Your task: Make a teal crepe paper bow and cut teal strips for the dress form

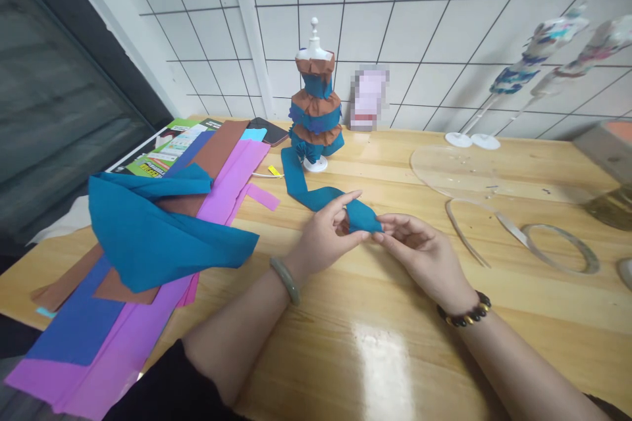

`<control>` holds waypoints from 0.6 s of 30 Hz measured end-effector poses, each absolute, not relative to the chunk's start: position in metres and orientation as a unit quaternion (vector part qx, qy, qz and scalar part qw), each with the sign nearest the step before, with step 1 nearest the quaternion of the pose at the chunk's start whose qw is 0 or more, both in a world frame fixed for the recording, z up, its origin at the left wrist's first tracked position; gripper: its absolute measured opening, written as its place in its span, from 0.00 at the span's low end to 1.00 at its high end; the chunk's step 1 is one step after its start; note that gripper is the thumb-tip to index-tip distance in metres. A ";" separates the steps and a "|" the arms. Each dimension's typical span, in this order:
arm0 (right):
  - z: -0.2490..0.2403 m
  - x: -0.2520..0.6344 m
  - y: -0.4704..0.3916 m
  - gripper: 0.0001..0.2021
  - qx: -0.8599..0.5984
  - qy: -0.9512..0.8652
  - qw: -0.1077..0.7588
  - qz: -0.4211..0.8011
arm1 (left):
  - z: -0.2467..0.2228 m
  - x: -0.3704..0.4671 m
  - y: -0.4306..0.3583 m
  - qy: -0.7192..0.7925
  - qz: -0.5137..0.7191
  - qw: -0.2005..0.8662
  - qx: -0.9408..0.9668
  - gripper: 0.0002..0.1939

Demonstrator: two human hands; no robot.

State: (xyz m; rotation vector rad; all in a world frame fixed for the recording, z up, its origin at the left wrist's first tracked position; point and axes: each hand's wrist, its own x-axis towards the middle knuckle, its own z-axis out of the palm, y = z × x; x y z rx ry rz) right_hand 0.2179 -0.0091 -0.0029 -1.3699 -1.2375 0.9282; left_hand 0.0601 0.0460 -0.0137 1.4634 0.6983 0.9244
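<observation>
Both hands, left hand (323,237) and right hand (419,253), fingers pinching teal paper strip (316,197) end on wooden table (385,342).

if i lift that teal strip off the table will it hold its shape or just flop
Probably flops: the teal strip lies limp and curving between the mannequin and the left hand and right hand. It looks thin like crepe paper, so likely very light and easily torn.

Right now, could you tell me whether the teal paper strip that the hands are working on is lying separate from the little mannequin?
No, the teal strip runs from both hands back to the mannequin, reaching its base.
</observation>
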 end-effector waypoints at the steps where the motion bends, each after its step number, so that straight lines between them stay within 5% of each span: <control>1: -0.003 0.218 -0.009 0.15 -0.567 -0.515 0.512 0.389 | -0.014 0.060 0.046 0.300 0.399 0.591 0.633 0.33; 18: -0.002 0.219 -0.009 0.11 -0.582 -0.561 0.494 0.320 | -0.013 0.059 0.048 0.336 0.406 0.482 0.700 0.28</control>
